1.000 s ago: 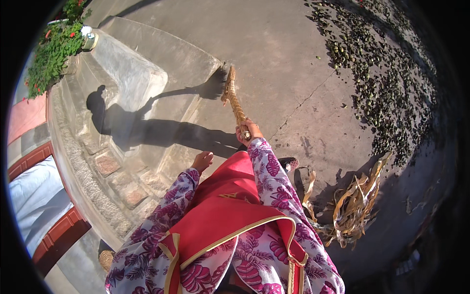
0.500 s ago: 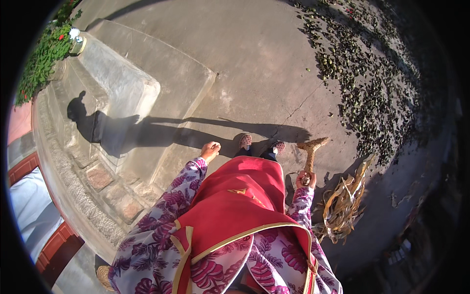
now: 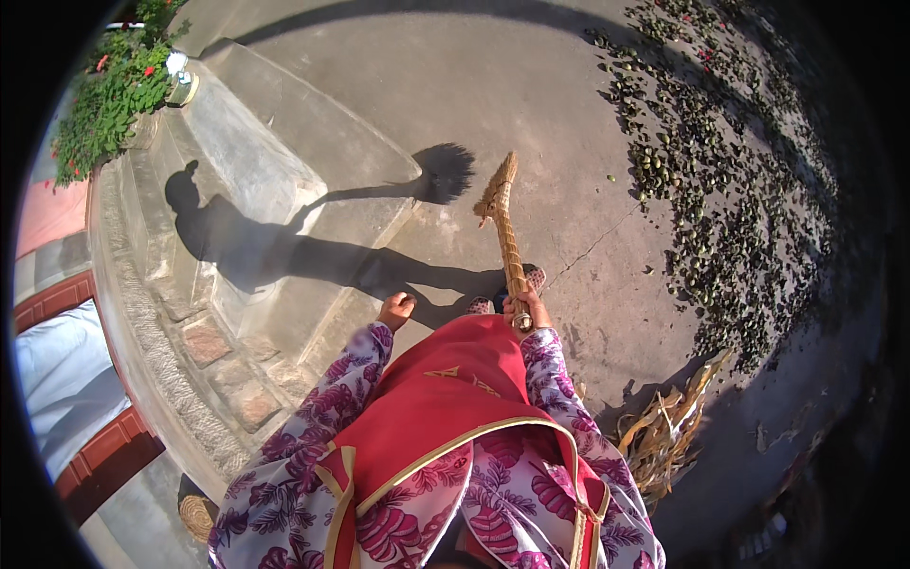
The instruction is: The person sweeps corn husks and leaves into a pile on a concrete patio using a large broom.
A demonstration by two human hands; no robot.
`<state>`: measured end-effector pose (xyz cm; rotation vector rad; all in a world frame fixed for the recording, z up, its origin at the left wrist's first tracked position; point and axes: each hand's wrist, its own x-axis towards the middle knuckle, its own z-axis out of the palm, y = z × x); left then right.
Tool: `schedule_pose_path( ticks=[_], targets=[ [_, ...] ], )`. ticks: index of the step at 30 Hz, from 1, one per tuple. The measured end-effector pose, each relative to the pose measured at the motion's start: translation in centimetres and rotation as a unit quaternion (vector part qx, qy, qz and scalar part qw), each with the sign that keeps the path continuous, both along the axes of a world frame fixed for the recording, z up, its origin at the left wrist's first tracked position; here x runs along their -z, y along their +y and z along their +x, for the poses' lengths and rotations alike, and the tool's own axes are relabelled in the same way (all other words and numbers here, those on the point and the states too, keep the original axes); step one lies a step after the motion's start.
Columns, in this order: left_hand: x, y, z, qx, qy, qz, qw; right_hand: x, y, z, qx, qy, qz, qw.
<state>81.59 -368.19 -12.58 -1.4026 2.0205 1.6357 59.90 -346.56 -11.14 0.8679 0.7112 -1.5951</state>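
Note:
My right hand (image 3: pixel 536 313) is wrapped round the handle of a straw broom (image 3: pixel 510 242). The broom rises in front of me, its flat brush end pointing up and away, and the handle's butt pokes out of my fist. My left hand (image 3: pixel 396 310) hangs to the left of the red apron (image 3: pixel 445 379) with its fingers curled in, and nothing shows in it. Under the broom and the right hand, my patterned shoes are partly hidden on the concrete ground.
Concrete steps (image 3: pixel 251 142) run along the left, with a flowering plant (image 3: pixel 114 100) beyond them. Many small dark green and brown pieces (image 3: pixel 682 180) lie spread on the ground at the right. A heap of dry husks (image 3: pixel 664 427) is close on my right.
My right hand has swung the broom up and inward from my right side to the front. The left hand has lowered slightly toward me, and the broom's shadow now shows by the steps.

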Motion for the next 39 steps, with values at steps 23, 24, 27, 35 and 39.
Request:
schedule_pose_path(
  ticks=[23,24,27,35,39],
  targets=[
    [-4.9,-5.7,-33.4,-0.029,0.060,0.489,0.870,0.7,4.1,-2.4,0.463,-0.005,0.178,0.868],
    [-4.7,-6.8,-33.6,-0.035,0.055,0.477,0.876,0.5,3.2,-2.9,0.487,0.003,0.161,0.858],
    [-3.9,-10.0,-32.9,-0.065,0.054,0.469,0.879,-1.1,0.2,-3.3,0.451,-0.013,0.128,0.883],
    [-2.6,-13.0,-31.2,-0.062,0.011,0.411,0.909,-0.7,-14.0,-8.4,0.343,-0.009,-0.010,0.939],
    [-2.8,-12.3,-32.0,-0.043,0.002,0.371,0.928,1.5,-18.2,-12.1,0.269,-0.019,-0.009,0.963]
  ],
)
